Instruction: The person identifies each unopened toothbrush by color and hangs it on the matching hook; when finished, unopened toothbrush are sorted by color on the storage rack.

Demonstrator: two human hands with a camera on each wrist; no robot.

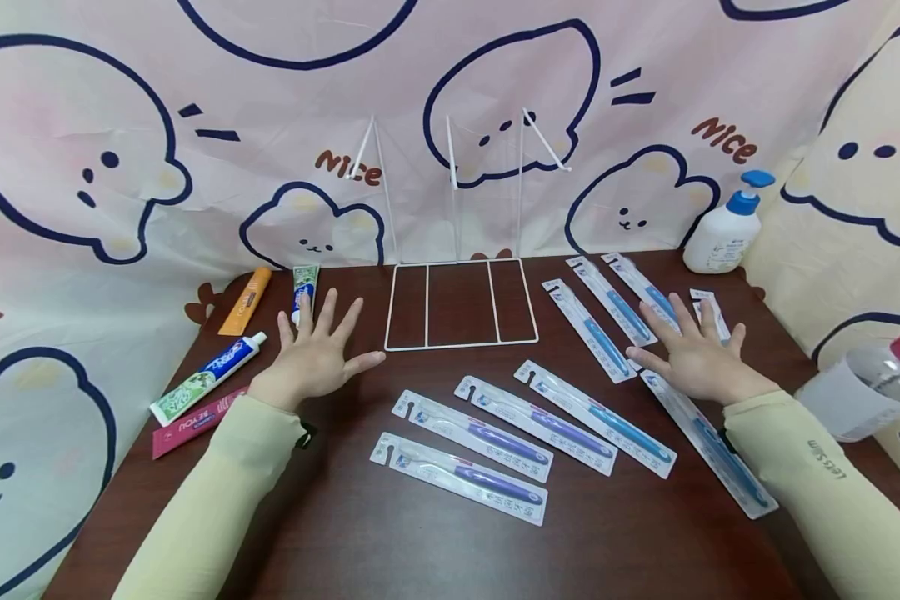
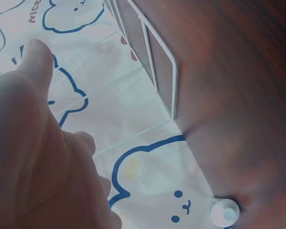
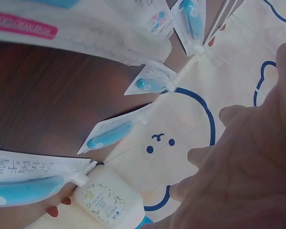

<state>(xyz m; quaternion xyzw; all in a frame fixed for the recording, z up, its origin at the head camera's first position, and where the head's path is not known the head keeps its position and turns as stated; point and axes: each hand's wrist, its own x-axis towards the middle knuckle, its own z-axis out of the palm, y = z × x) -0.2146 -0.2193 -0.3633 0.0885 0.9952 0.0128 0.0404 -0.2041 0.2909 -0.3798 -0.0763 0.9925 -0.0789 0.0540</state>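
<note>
My left hand [image 1: 311, 358] is held over the table with fingers spread, holding nothing. Around it lie a small green-and-blue toothpaste tube [image 1: 305, 283], an orange tube [image 1: 245, 302], a larger green-and-blue toothpaste tube [image 1: 208, 379] and a pink tube [image 1: 197, 423], partly behind the forearm. On the other side, my right hand [image 1: 697, 358] is also spread and holds nothing; it overlaps several blue packaged toothbrushes [image 1: 588, 331] in the head view. Nearer the middle lie purple packaged toothbrushes [image 1: 461, 479] and a blue packaged toothbrush [image 1: 596, 417]. Another blue packaged toothbrush [image 1: 708, 437] lies beside the right forearm.
A white wire rack [image 1: 461, 345] stands at the back middle, before a cartoon-printed cloth [image 1: 285, 125]. At the back right is a white pump bottle [image 1: 722, 240]; a clear bottle with a red cap [image 1: 862, 392] stands at the right edge of the dark table [image 1: 420, 550].
</note>
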